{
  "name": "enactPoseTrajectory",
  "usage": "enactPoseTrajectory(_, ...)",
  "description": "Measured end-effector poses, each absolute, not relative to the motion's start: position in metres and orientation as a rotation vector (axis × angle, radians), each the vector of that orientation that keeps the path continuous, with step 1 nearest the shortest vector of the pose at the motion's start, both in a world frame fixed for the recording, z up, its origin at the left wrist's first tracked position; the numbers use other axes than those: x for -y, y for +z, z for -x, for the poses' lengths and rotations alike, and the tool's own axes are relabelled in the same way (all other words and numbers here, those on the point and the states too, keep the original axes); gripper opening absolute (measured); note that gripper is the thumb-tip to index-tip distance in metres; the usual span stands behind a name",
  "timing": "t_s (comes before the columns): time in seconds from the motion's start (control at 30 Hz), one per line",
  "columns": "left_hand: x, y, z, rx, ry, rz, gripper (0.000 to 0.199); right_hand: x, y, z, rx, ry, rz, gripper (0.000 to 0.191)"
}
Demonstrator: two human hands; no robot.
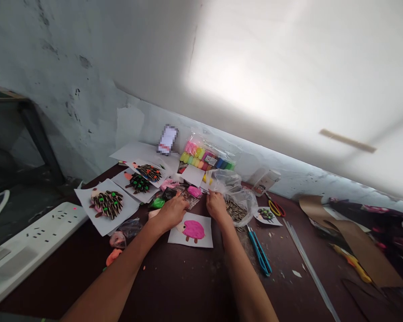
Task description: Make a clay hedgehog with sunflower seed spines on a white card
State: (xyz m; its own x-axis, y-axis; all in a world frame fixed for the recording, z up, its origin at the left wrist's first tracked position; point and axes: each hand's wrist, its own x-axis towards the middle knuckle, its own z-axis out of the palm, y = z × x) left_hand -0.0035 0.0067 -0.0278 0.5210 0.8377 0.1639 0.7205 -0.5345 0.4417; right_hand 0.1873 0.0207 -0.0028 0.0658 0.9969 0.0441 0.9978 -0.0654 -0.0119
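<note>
A white card [173, 241] bearing a pink clay hedgehog [194, 229] with brown feet lies between my forearms. My left hand [175, 209] is closed above the card's upper left, against a clear plastic wrapper [192, 201]; what its fingers hold is hidden. A lump of pink clay [195, 192] sits just beyond. My right hand [217, 205] has its fingers curled at the left edge of a clear plastic bag [250, 203]. Striped sunflower seeds [235, 210] fill the bag's opening. Green clay [157, 203] in a wrapper is left of my left hand.
Finished seed hedgehogs on cards [107, 203] lie at left, beside a white power strip [36, 243]. A pack of coloured clay [206, 158] and a phone [168, 139] lean by the wall. Blue-handled tool [260, 252], scissors [276, 207] and a yellow cutter [352, 264] are right.
</note>
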Motion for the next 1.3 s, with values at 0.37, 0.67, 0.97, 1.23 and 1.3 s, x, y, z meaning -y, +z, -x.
enactPoseTrajectory(0.37,-0.007,-0.031,0.003,-1.307,0.525,-2.446,0.019,-0.004,-0.004,-0.185,2.153,-0.022,2.269,0.036)
enactPoseTrajectory(0.67,-0.006,-0.031,0.002,-1.302,0.513,-2.459,0.021,-0.007,-0.014,-0.172,2.173,0.011,2.158,0.034)
enactPoseTrajectory(0.97,-0.004,-0.026,0.002,-1.324,0.495,-2.427,0.020,0.010,-0.022,-0.198,1.919,-0.158,2.348,0.039)
enactPoseTrajectory(1.23,-0.008,-0.032,0.003,-1.277,0.510,-2.460,0.022,0.017,-0.009,-0.185,2.026,0.021,2.193,0.036)
enactPoseTrajectory(1.3,-0.008,-0.032,0.003,-1.281,0.503,-2.457,0.022,0.023,-0.004,-0.191,1.967,-0.019,2.157,0.036)
